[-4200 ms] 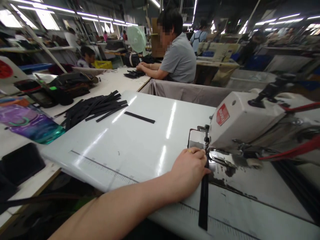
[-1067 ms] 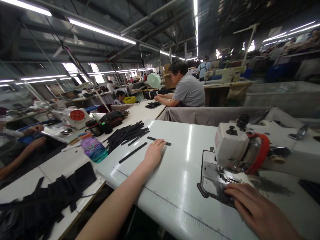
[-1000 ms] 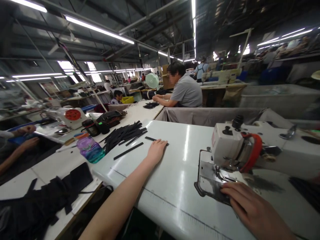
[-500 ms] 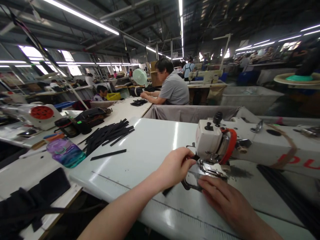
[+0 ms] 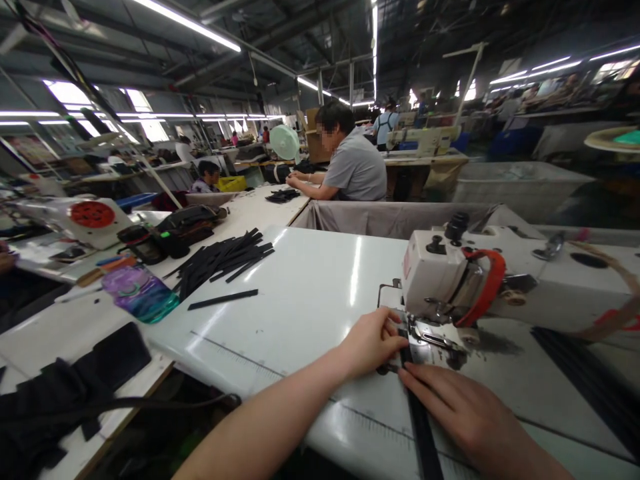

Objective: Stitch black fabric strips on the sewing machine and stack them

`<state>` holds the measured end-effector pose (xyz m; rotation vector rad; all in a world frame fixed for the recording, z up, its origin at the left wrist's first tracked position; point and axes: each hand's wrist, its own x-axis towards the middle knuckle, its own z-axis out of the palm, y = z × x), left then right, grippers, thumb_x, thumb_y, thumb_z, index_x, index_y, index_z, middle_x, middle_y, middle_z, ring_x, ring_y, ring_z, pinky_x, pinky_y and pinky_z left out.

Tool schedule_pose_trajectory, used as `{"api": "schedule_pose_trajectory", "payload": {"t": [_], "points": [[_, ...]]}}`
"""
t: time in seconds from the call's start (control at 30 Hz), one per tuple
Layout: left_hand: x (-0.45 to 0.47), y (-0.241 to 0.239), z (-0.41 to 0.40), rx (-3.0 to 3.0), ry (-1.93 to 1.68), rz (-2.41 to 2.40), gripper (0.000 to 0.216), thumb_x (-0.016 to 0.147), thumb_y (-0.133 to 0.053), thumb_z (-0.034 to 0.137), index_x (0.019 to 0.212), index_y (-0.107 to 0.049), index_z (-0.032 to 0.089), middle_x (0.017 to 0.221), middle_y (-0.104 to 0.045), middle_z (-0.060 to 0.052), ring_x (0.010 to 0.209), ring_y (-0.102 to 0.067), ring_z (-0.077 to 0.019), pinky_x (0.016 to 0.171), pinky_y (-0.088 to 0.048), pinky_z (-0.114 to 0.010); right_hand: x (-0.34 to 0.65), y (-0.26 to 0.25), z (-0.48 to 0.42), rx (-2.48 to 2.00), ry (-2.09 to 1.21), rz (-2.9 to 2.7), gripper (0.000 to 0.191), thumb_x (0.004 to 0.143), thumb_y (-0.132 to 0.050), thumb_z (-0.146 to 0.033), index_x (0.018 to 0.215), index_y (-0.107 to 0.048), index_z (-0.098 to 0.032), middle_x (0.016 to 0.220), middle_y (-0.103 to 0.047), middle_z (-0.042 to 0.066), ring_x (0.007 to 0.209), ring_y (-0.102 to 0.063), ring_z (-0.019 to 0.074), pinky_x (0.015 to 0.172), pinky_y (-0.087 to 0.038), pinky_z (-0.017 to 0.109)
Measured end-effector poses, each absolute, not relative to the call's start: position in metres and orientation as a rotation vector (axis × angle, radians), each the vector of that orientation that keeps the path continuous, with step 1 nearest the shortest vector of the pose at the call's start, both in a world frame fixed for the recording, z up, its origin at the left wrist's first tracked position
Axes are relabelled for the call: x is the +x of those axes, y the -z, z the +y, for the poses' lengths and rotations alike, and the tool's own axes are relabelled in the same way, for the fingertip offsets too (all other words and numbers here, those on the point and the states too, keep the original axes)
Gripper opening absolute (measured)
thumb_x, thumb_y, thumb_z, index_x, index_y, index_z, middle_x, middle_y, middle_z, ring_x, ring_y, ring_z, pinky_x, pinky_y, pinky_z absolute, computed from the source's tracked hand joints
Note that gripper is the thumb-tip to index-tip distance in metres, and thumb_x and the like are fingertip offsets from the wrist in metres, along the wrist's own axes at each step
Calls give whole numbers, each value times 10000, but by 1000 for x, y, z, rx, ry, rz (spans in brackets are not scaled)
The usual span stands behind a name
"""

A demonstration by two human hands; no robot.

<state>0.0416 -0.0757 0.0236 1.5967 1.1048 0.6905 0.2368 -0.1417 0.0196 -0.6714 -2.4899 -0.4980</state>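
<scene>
A long black fabric strip [image 5: 423, 433] runs from beside the presser foot of a white sewing machine [image 5: 435, 273] toward the table's front edge. My left hand [image 5: 373, 343] pinches its far part between thumb and fingers, just left of the presser foot [image 5: 433, 337]. Close in front of it, my right hand [image 5: 465, 407] has its fingertips together on the same strip; its thumb is hidden. One loose black strip [image 5: 223, 299] lies apart on the white tabletop [image 5: 310, 267], near a pile of similar strips [image 5: 220, 260].
More long black strips [image 5: 585, 387] lie under the machine arm at right. A purple and teal bottle [image 5: 140, 293] and dark fabric pieces [image 5: 120, 353] are on the left-hand table. Beyond a grey cloth-lined bin [image 5: 400, 217], a co-worker in a grey shirt [image 5: 357, 167] sits at work.
The black strip now lies lengthwise beside the presser foot, under both hands. My left hand has come down and nearer; my right fingertips have moved from the machine plate onto the strip.
</scene>
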Motion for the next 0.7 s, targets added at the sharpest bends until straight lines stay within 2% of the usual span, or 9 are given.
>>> {"api": "schedule_pose_trajectory", "payload": {"t": [0.07, 0.17, 0.23, 0.33, 0.5, 0.7], "points": [[42, -27, -82, 1921, -768, 1237, 299, 791, -701, 161, 1065, -581, 149, 922, -653, -43, 784, -612, -168, 727, -513, -310, 236, -19, -143, -699, 522, -2490, 398, 903, -329, -24, 1132, -642, -112, 1049, -691, 111, 934, -650, 193, 791, -532, 308], [43, -31, -89, 2327, -702, 1282, 147, 852, -675, 212, 982, -651, 147, 1073, -654, -82, 1025, -565, -223, 940, -461, -374, 234, -18, -143, -752, 568, -2482, 397, 883, -350, -5, 1132, -647, -90, 1080, -694, 118, 961, -653, 200, 806, -540, 318], [46, -32, -91, 2433, -623, 1259, 101, 911, -603, 226, 936, -673, 158, 1063, -674, -61, 1025, -563, -216, 941, -456, -369, 232, -17, -143, -789, 591, -2482, 407, 878, -345, 8, 1134, -648, -79, 1103, -692, 122, 987, -653, 204, 814, -541, 314], [51, -30, -92, 2462, -584, 1257, 160, 952, -527, 200, 935, -682, 162, 1070, -687, -36, 1009, -564, -208, 897, -463, -361, 232, -15, -142, -841, 603, -2463, 424, 877, -321, 20, 1127, -652, -69, 1124, -689, 127, 1018, -649, 210, 828, -539, 312], [54, -25, -89, 2438, -621, 1268, 169, 958, -519, 204, 970, -681, 158, 1133, -677, -33, 1037, -553, -213, 904, -460, -362, 233, -13, -141, -855, 596, -2462, 423, 901, -303, 7, 1125, -653, -72, 1134, -690, 120, 1026, -649, 200, 836, -533, 298], [53, -26, -86, 2474, -580, 1226, 185, 962, -506, 200, 916, -675, 142, 1100, -673, -58, 1033, -557, -212, 929, -468, -354, 234, -10, -140, -852, 581, -2473, 406, 923, -307, 6, 1140, -642, -68, 1151, -685, 120, 1036, -651, 209, 842, -533, 309]]}}
